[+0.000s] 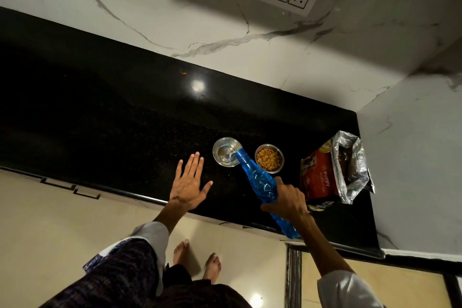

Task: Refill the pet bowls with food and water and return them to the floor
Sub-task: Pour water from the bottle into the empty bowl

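steel water bowl part-filled, beside kibble-filled bowl on counter.

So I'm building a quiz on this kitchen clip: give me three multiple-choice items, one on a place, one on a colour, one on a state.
1. Where does the food bowl stand?
A. on the floor
B. between the water bowl and the food bag
C. left of the water bowl

2. What colour is the bottle?
A. blue
B. green
C. red

3. How is the left hand?
A. gripping a bowl
B. in a fist
C. open, fingers spread

B: it stands on the counter between them.
A: its body is blue.
C: it holds nothing; the right hand tips the bottle.
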A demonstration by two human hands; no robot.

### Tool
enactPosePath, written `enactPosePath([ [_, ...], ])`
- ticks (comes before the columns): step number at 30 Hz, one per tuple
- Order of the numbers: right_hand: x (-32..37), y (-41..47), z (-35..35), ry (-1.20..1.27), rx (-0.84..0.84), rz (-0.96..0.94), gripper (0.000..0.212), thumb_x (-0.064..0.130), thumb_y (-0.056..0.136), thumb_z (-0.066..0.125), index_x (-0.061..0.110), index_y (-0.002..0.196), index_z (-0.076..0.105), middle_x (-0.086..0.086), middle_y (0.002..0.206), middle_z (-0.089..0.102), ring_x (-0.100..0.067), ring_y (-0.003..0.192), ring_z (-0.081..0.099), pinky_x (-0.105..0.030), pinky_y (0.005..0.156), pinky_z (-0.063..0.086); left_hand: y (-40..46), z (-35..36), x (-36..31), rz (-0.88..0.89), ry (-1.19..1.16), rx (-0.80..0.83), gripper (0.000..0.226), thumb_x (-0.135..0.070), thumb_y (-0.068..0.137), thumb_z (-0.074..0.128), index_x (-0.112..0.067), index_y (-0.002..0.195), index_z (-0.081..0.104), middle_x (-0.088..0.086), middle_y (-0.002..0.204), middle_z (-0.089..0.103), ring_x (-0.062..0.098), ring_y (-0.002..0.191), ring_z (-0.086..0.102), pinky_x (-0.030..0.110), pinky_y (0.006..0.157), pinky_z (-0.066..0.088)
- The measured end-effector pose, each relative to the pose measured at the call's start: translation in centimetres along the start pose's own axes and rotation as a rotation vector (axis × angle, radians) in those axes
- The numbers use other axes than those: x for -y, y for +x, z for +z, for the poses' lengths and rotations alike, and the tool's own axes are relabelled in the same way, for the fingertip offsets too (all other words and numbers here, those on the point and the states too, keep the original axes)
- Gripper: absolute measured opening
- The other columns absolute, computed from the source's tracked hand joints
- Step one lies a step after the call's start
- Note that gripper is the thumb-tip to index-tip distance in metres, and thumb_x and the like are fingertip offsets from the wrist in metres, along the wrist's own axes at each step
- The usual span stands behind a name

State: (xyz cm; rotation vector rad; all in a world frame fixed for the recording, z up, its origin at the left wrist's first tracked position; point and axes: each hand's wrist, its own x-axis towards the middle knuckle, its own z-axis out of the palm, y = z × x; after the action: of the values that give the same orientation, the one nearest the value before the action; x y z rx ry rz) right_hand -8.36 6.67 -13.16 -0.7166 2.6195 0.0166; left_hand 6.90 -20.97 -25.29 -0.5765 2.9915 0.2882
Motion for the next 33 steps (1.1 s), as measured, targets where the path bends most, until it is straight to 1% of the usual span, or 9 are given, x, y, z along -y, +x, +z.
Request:
enactPosePath([
  [3,-0.07,0.02,0.05,0.007,-0.003,-0.003,0.08,0.061,0.074,0.083,0.021,0.133,0.045,0.002,0.116,0.069,-0.016,0.094,0.067,-0.029,0.078,0.054,0.02,-0.03,-0.04,0.0,-0.01,-0.009,0.085,-0.065,0.098,0.024,-0.009,0.161,0.01,0.011,0.169,-0.001,0.025,0.157,-0.001,0.052,0.126,0.006],
  [9,-0.03,0.03,-0.08,0.001,0.001,-0.003,0.081,0.06,0.075,0.083,0.021,0.135,0.045,0.002,0.117,0.068,-0.016,0.094,0.066,-0.029,0.078,0.054,0.1,0.08,0.01,-0.003,-0.001,0.003,0.085,-0.065,0.098,0.023,-0.009,0.161,0.01,0.011,0.169,-0.001,0.025,0.157,-0.001,0.053,0.126,0.006],
  [13,0.0,0.05,-0.08,0.004,0.005,-0.007,0.081,0.06,0.075,0.083,0.021,0.135,0.044,0.002,0.118,0.068,-0.015,0.094,0.067,-0.026,0.075,0.049,0.06,0.12,0.03,-0.001,-0.018,-0.006,0.085,-0.065,0.098,0.026,-0.008,0.161,0.013,0.012,0.169,0.002,0.025,0.157,0.001,0.053,0.125,0.007],
  [18,-0.04,0.05,0.01,-0.003,0.001,-0.004,0.081,0.061,0.074,0.083,0.022,0.134,0.045,0.002,0.116,0.07,-0.017,0.095,0.068,-0.031,0.081,0.055,0.02,-0.22,-0.08,0.002,0.005,0.022,0.086,-0.066,0.098,0.021,-0.009,0.161,0.006,0.011,0.169,-0.006,0.024,0.156,-0.007,0.052,0.126,0.004],
  [22,-0.01,0.01,-0.07,0.001,0.002,-0.005,0.082,0.062,0.074,0.083,0.022,0.134,0.044,0.002,0.118,0.069,-0.017,0.095,0.068,-0.029,0.078,0.053,-0.02,-0.37,-0.08,0.0,0.005,0.022,0.086,-0.066,0.098,0.02,-0.008,0.161,0.007,0.011,0.169,-0.006,0.024,0.156,-0.006,0.052,0.126,0.004],
  [27,0.12,-0.03,-0.13,0.0,0.003,-0.006,0.082,0.062,0.074,0.083,0.022,0.134,0.044,0.002,0.117,0.069,-0.016,0.094,0.067,-0.026,0.074,0.047,0.02,-0.41,-0.05,0.001,0.005,0.033,0.086,-0.066,0.098,0.018,-0.009,0.161,0.005,0.011,0.169,-0.008,0.024,0.156,-0.008,0.052,0.126,0.002],
  [29,0.06,0.01,-0.09,0.0,0.002,-0.006,0.081,0.061,0.075,0.083,0.021,0.134,0.044,0.002,0.117,0.069,-0.016,0.094,0.067,-0.027,0.075,0.049,0.02,-0.42,-0.03,0.003,0.003,0.036,0.086,-0.066,0.098,0.019,-0.009,0.161,0.005,0.011,0.169,-0.007,0.024,0.156,-0.007,0.052,0.126,0.003],
  [33,-0.04,0.07,-0.05,-0.004,-0.007,-0.007,0.081,0.061,0.074,0.083,0.021,0.134,0.045,0.001,0.118,0.069,-0.017,0.095,0.068,-0.031,0.081,0.056,0.03,-0.52,-0.08,0.001,0.0,0.034,0.086,-0.065,0.098,0.02,-0.009,0.161,0.005,0.011,0.169,-0.007,0.024,0.156,-0.007,0.052,0.126,0.003],
])
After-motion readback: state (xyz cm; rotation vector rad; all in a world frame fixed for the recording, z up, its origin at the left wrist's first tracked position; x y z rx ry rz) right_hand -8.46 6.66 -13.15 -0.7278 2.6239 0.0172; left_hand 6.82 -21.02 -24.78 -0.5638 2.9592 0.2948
